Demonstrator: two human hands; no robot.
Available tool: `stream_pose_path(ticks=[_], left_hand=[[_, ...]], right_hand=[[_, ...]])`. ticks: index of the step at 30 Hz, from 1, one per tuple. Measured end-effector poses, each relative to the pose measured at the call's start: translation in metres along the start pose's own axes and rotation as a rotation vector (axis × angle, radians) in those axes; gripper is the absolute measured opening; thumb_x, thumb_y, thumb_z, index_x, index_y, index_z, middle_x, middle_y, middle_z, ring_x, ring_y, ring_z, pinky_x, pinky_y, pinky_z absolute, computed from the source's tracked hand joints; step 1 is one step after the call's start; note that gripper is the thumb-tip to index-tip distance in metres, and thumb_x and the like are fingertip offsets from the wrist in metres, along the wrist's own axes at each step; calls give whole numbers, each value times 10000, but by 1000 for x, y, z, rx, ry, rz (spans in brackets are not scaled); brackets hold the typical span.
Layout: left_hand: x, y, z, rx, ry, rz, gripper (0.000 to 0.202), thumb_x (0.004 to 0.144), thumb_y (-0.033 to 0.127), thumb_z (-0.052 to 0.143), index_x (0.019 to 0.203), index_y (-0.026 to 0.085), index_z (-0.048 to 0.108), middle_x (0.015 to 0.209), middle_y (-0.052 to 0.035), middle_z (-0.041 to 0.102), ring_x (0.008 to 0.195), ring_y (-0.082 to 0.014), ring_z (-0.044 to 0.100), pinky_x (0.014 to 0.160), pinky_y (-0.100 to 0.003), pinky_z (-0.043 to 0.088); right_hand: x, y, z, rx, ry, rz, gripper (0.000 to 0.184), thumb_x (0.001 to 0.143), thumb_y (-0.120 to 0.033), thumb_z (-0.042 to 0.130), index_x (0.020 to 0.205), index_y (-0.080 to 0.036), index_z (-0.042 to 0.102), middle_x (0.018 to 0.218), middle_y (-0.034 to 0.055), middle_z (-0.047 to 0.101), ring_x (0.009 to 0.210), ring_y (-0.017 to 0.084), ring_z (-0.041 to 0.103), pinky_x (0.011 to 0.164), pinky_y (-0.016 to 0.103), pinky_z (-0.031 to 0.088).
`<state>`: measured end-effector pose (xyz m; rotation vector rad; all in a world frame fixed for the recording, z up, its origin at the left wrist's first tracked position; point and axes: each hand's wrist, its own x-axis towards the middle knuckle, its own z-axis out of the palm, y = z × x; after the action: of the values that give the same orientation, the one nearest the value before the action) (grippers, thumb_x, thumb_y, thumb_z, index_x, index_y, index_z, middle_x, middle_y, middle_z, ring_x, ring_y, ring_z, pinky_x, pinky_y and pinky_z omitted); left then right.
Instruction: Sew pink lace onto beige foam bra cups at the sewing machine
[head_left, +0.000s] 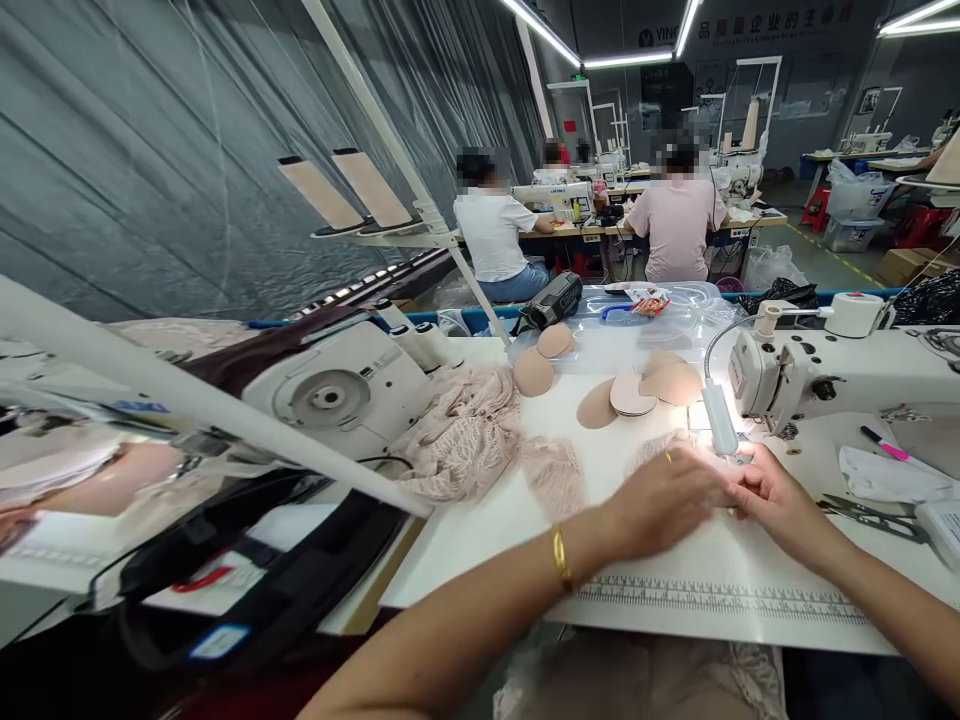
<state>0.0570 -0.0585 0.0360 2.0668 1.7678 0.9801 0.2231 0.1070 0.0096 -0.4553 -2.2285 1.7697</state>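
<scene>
My left hand (664,500), blurred by motion, reaches across the white sewing table (480,560) to the lit needle area. Its fingertips overlap those of my right hand (776,500) and are too smeared to read. The right fingers are bent and pinched together, but whatever lies between them is hidden. Just beyond, a small lamp (721,418) shines beside the head of the white sewing machine (795,370). Beige lace (645,450) shows partly behind my left hand. Another lace piece (553,475) lies flat to its left. Several beige oval pads (634,392) rest farther back.
A heap of beige lace (472,430) sits at the left. Scissors (874,515), a white cloth (892,475) and a pink marker (885,443) lie right. A ruler strip (705,595) runs along the front edge. A thread-stand pole (225,400) crosses the left side. Co-workers (679,225) sit ahead.
</scene>
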Motion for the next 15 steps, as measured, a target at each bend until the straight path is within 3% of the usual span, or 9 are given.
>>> stream_pose_path(ticks=[2, 3, 4, 5, 7, 9, 10, 12, 15], left_hand=[[-28, 31, 15, -509, -68, -200, 341, 936, 443, 785, 1175, 209, 718, 1141, -108, 760, 1057, -252, 705, 955, -389, 542], [-38, 44, 24, -822, -143, -346, 392, 942, 504, 774, 1188, 203, 721, 1119, -114, 766, 1018, -242, 725, 918, -377, 560], [-44, 52, 33, -1087, -116, -486, 491, 913, 577, 788, 1210, 192, 718, 1125, -129, 765, 1019, -244, 734, 924, -383, 564], [-48, 57, 40, -1272, 11, -583, 542, 876, 601, 820, 1200, 176, 728, 1130, -139, 765, 1031, -243, 736, 947, -378, 559], [-45, 58, 49, -1473, 385, -665, 558, 831, 568, 874, 1181, 152, 750, 1170, -154, 762, 1102, -259, 723, 1016, -380, 539], [-38, 53, 50, -1499, 725, -646, 511, 772, 474, 937, 1137, 155, 776, 1176, -134, 772, 1132, -266, 707, 1048, -366, 527], [-34, 50, 49, -1494, 809, -633, 499, 748, 438, 955, 1126, 161, 784, 1169, -121, 779, 1128, -267, 705, 1044, -362, 530], [-30, 51, 48, -1485, 827, -613, 517, 711, 397, 980, 1137, 169, 794, 1154, -108, 788, 1100, -267, 713, 1023, -360, 542], [-32, 60, 49, -1521, 550, -580, 569, 690, 386, 997, 1166, 144, 801, 1131, -138, 791, 1063, -291, 733, 990, -381, 553]], right_hand=[[-5, -7, 18, 146, 49, 9, 502, 952, -623, 690, 1251, -262, 509, 746, -50, 634, 668, 172, 603, 633, 306, 524], [-10, -8, 26, 171, 81, -2, 514, 940, -626, 707, 1261, -267, 527, 730, -60, 608, 652, 163, 586, 627, 299, 519], [-17, -9, 34, 174, 114, -19, 509, 939, -626, 708, 1270, -274, 550, 729, -60, 595, 646, 161, 581, 624, 298, 520], [-25, -8, 41, 162, 143, -35, 487, 947, -625, 698, 1269, -279, 578, 737, -52, 593, 649, 164, 586, 628, 301, 525], [-45, -3, 52, 111, 183, -54, 429, 966, -609, 679, 1246, -286, 640, 764, -27, 612, 672, 175, 604, 644, 310, 538], [-63, 2, 58, 60, 172, -43, 397, 971, -590, 682, 1231, -290, 693, 806, -1, 655, 717, 191, 632, 667, 316, 555], [-69, 4, 59, 43, 146, -31, 404, 974, -586, 682, 1251, -294, 709, 859, 17, 692, 773, 206, 661, 702, 325, 573], [-72, 2, 58, 36, 100, -6, 462, 974, -597, 679, 1331, -304, 714, 1074, 66, 758, 984, 252, 707, 839, 362, 604], [-61, -9, 45, 86, 102, 48, 577, 950, -667, 676, 1407, -315, 700, 1380, 107, 716, 1273, 323, 653, 1016, 442, 581]])
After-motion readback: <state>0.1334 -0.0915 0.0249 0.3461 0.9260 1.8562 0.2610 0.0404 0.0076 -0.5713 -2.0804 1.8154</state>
